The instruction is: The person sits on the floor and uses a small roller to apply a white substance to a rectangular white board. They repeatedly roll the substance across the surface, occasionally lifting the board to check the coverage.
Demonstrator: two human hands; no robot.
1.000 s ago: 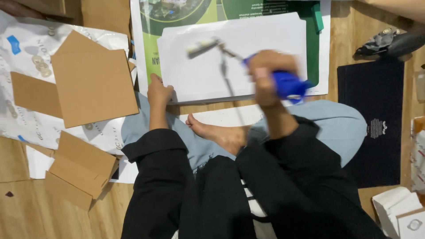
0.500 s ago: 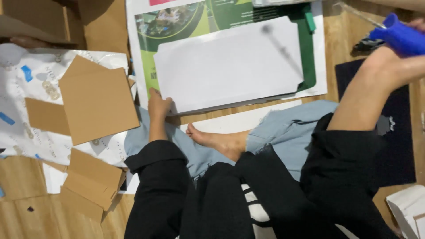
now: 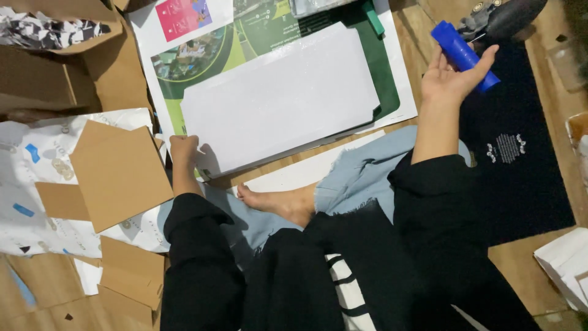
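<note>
Blue cylindrical tool (image 3: 465,47): lies across the spread fingers of the right hand (image 3: 452,76), grip loose, long axis running diagonally up-left, over the dark mat (image 3: 520,159). Left hand (image 3: 184,150): fingers curled, pressing the near-left corner of the white sheet (image 3: 278,101) on the floor.

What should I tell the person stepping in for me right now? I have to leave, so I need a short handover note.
Left hand: fist pressed on the lower left corner of the white sheet, pinning it.
Right hand: open, palm up, the blue cylinder resting across the fingers, above the dark mat.
The sheet lies flat on the printed poster. Cardboard pieces lie to the left.
Done or left: not readable from the sheet.
</note>
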